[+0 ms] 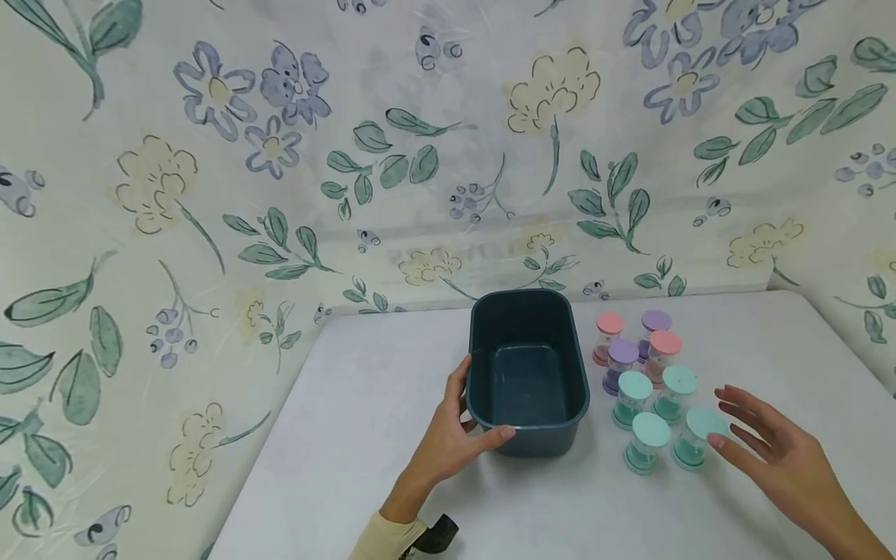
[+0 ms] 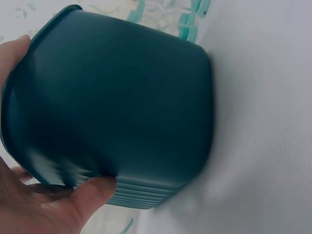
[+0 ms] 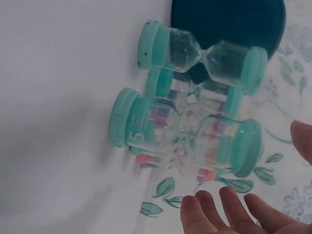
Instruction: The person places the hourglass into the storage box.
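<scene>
A dark teal plastic bin (image 1: 542, 443) stands on the white table, its inside bare. My left hand (image 1: 448, 447) grips its near left corner, with the thumb on the front rim and the fingers along the left side. The left wrist view shows those fingertips against the ribbed wall of the bin (image 2: 126, 97). To the right, my right hand (image 1: 777, 459) is held with fingers spread beside a mint-capped hourglass (image 1: 703, 424), nothing in its grasp. In the right wrist view a gap shows between the fingers and that hourglass (image 3: 146, 126), which bears a 5.
More mint hourglasses (image 1: 649, 432) stand upright close to the bin's right side. Behind them are two purple hourglasses (image 1: 621, 354) and two pink hourglasses (image 1: 663, 342). A flower-patterned cloth (image 1: 392, 225) hangs behind the white table (image 1: 378, 373).
</scene>
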The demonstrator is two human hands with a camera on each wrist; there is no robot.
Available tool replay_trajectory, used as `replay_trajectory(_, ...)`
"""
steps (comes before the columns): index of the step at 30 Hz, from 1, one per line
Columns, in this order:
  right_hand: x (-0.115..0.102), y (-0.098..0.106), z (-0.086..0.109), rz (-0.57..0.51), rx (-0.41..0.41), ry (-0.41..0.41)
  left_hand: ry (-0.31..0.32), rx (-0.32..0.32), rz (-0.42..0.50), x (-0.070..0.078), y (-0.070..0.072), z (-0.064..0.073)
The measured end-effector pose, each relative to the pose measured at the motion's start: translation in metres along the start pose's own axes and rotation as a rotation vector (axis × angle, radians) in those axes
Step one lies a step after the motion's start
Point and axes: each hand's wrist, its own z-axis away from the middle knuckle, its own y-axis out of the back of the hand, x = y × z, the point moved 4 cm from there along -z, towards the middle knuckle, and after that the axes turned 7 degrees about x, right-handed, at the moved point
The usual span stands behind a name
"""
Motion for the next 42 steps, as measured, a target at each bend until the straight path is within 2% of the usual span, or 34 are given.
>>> replay_trajectory(6, 0.008, -0.002, 0.002, -0.022, -0.033, -0.06, -0.002, 0.004, -0.009, -0.001, 0.001, 0.0)
replay_trajectory(13, 0.013, -0.005, 0.003, -0.023, -0.047, -0.182, 0.007, -0.001, 0.016, -0.002, -0.001, -0.001)
replay_trajectory(23, 0.014, -0.004, 0.001, 0.046, -0.03, -0.259, 0.007, 0.006, 0.028, -0.003, -0.001, 0.0)
replay_trajectory(31, 0.018, -0.006, 0.001, 0.067, 0.032, -0.231, 0.015, -0.003, 0.038, -0.003, -0.001, 0.001)
replay_trajectory(38, -0.006, 0.008, -0.003, -0.028, 0.129, -0.068, 0.01, -0.001, 0.024, -0.002, 0.0, 0.002)
replay_trajectory(42, -0.017, 0.017, -0.009, -0.055, 0.163, -0.022, 0.001, 0.0, 0.026, -0.001, 0.0, 0.002)
